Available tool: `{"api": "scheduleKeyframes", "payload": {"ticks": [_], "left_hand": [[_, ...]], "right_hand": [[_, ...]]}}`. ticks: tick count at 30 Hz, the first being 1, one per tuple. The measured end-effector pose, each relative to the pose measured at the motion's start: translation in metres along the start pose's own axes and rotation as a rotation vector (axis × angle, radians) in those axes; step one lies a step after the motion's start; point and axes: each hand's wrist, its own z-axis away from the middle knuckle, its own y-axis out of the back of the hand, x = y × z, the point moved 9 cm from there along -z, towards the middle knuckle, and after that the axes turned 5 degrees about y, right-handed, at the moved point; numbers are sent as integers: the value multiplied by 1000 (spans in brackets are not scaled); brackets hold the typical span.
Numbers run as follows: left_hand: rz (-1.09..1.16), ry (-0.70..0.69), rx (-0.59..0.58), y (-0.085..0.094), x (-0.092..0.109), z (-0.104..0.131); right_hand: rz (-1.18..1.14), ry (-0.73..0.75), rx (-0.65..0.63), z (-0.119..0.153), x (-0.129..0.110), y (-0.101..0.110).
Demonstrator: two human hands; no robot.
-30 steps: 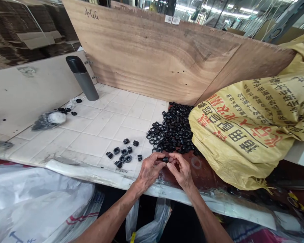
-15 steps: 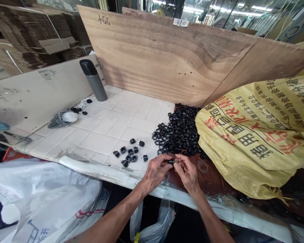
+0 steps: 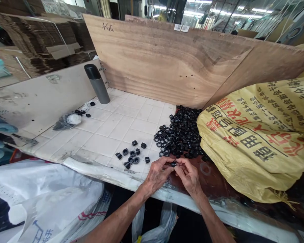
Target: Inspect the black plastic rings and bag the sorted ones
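Stacked flat cardboard (image 3: 38, 37) rises behind the far left corner, and strip lights glow beyond a tall wooden board (image 3: 164, 60) that walls off the back of the tabletop (image 3: 101, 145). Handwriting marks the board's upper left, and two small white labels (image 3: 181, 27) sit near its top edge. A paler side panel (image 3: 50, 98) closes the left side; near the corner where the two meet stands a grey bottle (image 3: 100, 87) with a black cap. Nearer the front, beside that panel, lies a small clear bag (image 3: 66, 122) with dark contents and something white at one end, a few black bits scattered just behind it. On the right, a big heap of black ring-shaped pieces (image 3: 183, 131) spreads up to a yellow sack (image 3: 253, 141) printed in red and black. Left of the heap, a loose group of black fittings (image 3: 133, 153) rests on the pale tiled pattern. At the front edge, the left hand (image 3: 157, 173) and right hand (image 3: 188, 174) meet just in front of the heap, both pinching one small black piece (image 3: 173, 164) between thumbs and fingers (whether it is a single part or two joined, I cannot tell). A white printed bag (image 3: 58, 195) bulges below the edge at left.
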Motion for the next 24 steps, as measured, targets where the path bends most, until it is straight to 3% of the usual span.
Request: {"api": "scheduleKeyframes", "payload": {"ticks": [6,11,14,19,24], "left_hand": [[-112,-110,13,0,3,2],[-101,-79,6,-2,1,2],[-209,-181,46,-1,11,4],[-71,-29,32,1,-1,4],[-244,-248,27,-3,18,10]], "right_hand": [[-19,-36,-26,0,5,-3],[-26,-7,8,3,10,1],[-29,-61,-27,3,16,-3],[-75,-12,20,2,8,-2],[-44,-65,-42,2,11,-8]]}}
